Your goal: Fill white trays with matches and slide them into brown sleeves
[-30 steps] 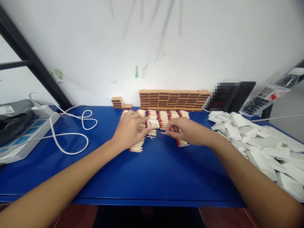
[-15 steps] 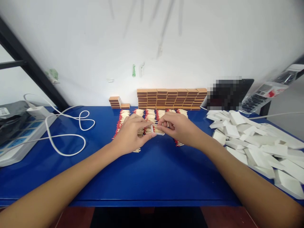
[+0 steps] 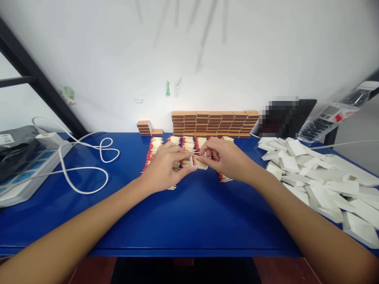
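A small white matchbox tray [image 3: 202, 167] is held at its left end by my left hand [image 3: 166, 166], fingers and thumb closed on it. Red-headed matches show inside the tray. My right hand [image 3: 228, 158] bends over the tray's other end, thumb and forefinger pinched together on matches at its rim; how many is hidden. Behind and under both hands lie rows of loose matches [image 3: 155, 145] with red heads and pale sticks, partly covered by the hands.
Brown matchboxes [image 3: 214, 124] are stacked against the wall, with a smaller stack [image 3: 144, 127] to their left. White empty trays [image 3: 319, 173] are heaped at right, near a plastic bottle [image 3: 328, 114] and a dark tablet [image 3: 284, 116]. A white cable [image 3: 89, 167] and power strip [image 3: 35, 169] lie left.
My right fingers have shifted slightly over the tray, and more red match heads show inside it. My left hand keeps its hold; the view has moved very slightly.
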`<state>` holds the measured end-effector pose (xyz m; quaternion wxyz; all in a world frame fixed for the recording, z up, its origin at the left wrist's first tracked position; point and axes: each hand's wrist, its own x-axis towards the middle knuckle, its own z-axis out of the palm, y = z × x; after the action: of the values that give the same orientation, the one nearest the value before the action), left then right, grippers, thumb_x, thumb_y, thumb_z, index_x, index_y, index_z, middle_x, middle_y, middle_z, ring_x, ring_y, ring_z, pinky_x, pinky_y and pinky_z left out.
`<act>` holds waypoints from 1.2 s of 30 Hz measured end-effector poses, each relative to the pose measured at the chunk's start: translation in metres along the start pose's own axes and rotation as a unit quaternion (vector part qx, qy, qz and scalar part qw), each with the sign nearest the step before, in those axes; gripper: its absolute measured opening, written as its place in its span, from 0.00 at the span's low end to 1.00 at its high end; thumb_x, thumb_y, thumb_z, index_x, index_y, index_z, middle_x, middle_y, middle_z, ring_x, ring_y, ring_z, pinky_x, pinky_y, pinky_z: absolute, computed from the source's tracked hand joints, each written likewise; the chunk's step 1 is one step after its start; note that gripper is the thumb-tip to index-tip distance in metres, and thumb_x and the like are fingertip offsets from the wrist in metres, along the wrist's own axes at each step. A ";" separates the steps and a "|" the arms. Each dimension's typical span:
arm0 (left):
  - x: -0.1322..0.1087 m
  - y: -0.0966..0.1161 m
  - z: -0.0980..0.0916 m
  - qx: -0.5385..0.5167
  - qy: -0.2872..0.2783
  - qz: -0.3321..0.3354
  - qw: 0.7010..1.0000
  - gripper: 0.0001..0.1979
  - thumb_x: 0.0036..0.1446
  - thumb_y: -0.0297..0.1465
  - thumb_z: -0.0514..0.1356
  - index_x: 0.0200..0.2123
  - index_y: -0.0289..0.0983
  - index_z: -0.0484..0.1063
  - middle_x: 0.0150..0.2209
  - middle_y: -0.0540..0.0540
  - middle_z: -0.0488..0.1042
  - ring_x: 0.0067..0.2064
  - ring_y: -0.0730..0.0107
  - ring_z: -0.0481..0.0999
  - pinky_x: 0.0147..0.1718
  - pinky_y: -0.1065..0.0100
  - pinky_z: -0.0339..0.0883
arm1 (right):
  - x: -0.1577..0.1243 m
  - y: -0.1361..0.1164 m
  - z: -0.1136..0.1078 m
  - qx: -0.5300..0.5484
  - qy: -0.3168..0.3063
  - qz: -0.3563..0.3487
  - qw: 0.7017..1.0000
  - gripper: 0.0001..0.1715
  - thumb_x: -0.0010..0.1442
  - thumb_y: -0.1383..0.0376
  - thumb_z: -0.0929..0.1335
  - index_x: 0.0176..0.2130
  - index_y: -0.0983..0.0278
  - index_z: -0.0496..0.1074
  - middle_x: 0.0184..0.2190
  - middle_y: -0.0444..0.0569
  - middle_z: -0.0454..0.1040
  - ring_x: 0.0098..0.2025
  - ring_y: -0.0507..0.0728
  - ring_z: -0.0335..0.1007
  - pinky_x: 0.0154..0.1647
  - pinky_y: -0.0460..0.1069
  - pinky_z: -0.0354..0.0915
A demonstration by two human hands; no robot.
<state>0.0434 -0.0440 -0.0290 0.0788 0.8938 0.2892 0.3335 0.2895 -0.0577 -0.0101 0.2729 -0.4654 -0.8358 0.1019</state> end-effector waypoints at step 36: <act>-0.001 -0.004 0.003 -0.011 0.005 0.025 1.000 0.17 0.66 0.41 0.69 0.53 0.39 0.81 0.38 0.45 0.79 0.43 0.58 0.76 0.47 0.55 0.68 | -0.005 -0.009 -0.008 0.014 -0.043 -0.022 0.999 0.06 0.67 0.61 0.70 0.43 0.61 0.76 0.38 0.48 0.78 0.35 0.55 0.70 0.37 0.51 0.62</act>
<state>0.0430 -0.0409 -0.0329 0.0784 0.8981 0.2636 0.3431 0.2891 -0.0675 -0.0013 0.2457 -0.4379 -0.8554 0.1277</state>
